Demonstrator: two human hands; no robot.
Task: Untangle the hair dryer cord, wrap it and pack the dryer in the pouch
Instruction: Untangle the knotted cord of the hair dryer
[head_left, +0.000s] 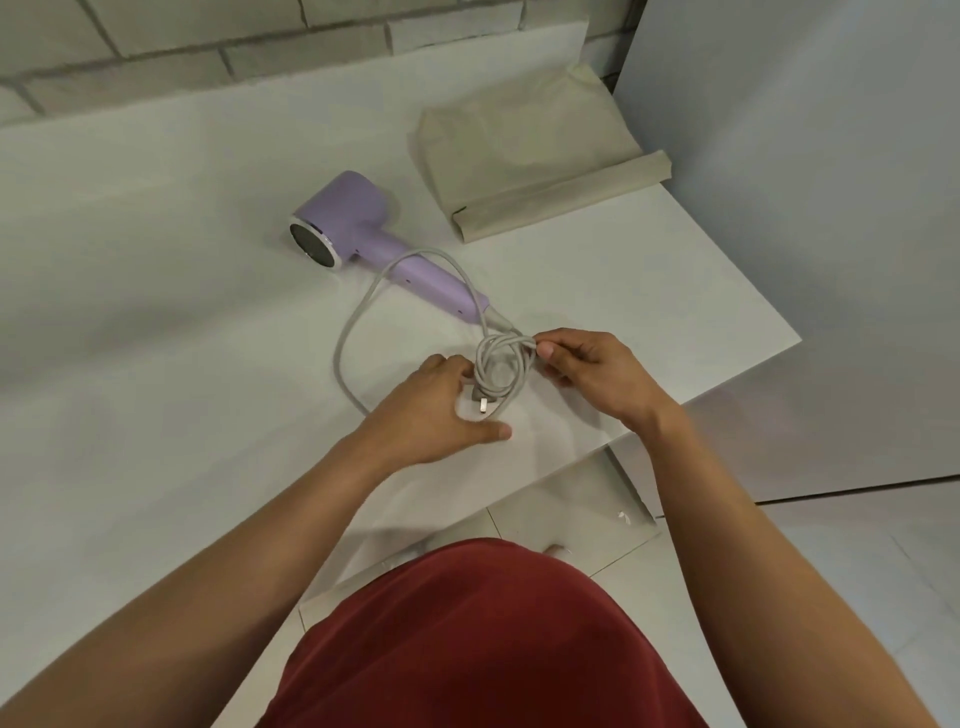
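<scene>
A lilac hair dryer (358, 228) lies on its side on the white table (156, 312), nozzle toward the left, handle pointing at me. Its grey-white cord (358, 306) leaves the handle end, makes one wide loop to the left and gathers into a small tangled coil (501, 366) near the table's front edge. My right hand (592, 371) pinches the coil's upper right side. My left hand (441, 410) holds the coil's left side, where the plug (480, 402) shows its metal pins. A beige fabric pouch (530, 161) lies flat behind the dryer, to the right.
The table's right corner (795, 340) and front edge lie close to my hands. A grey wall panel (805, 208) rises right of the table, and a brick wall (208, 57) runs behind it. Pale floor tiles (831, 571) show below.
</scene>
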